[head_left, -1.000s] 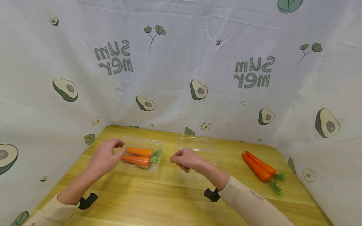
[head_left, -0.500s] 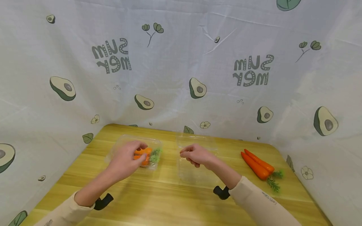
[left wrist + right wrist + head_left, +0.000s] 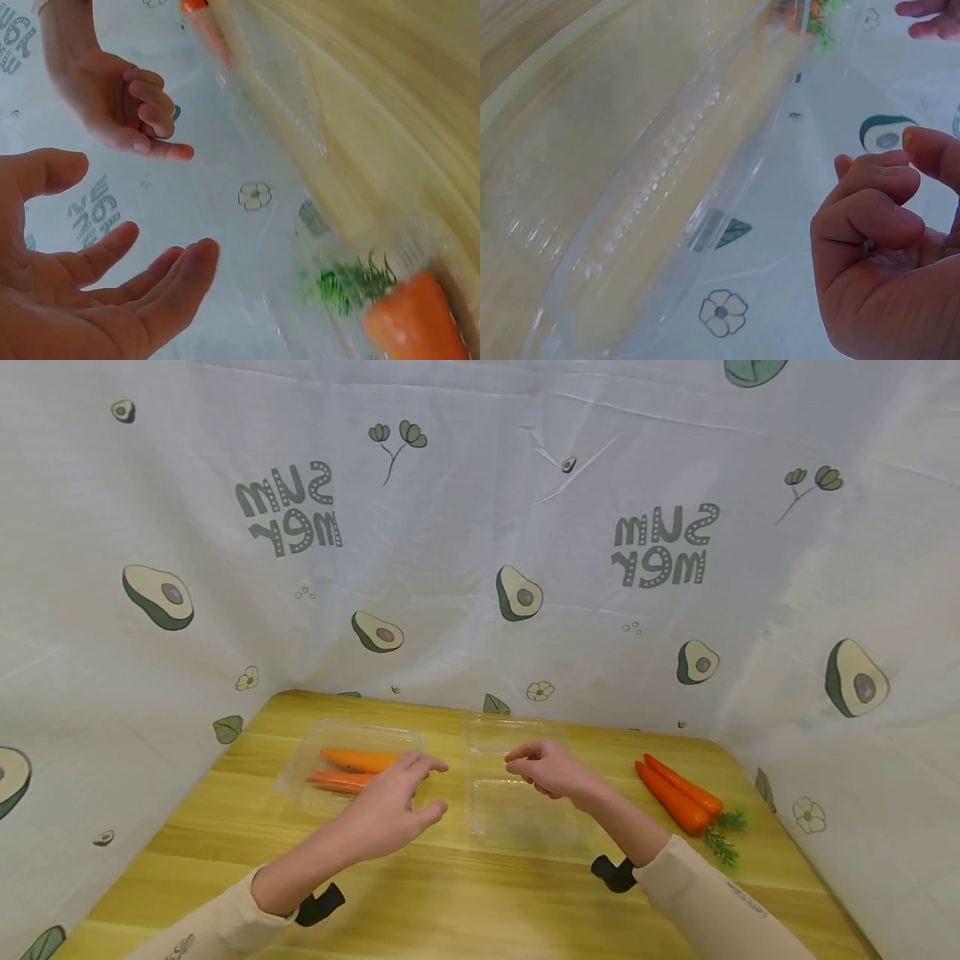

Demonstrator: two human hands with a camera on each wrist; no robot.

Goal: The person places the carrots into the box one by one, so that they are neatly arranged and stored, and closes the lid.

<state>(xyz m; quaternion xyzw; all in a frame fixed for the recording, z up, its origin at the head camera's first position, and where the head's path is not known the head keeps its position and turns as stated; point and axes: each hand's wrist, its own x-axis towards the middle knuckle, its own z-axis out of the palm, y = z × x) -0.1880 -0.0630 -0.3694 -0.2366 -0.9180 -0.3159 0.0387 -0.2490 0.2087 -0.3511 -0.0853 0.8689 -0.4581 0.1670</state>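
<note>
Open clear-plastic box [image 3: 498,783] prob. v. light, flexy, slick; best taken by rim. L hand [image 3: 393,806] fingers apart, R hand's [image 3: 553,770] loosely curled, nothing held.

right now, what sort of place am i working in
Probably a small screened-off indoor workspace, perhaps staged for recording: an avocado-print cloth hangs around a wood-grain tabletop, which carries a clear plastic container and a pair of carrots to the right.

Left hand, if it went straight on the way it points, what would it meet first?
Probably the clear container to its right, though depth is unclear and the left hand might pass above it.
</note>
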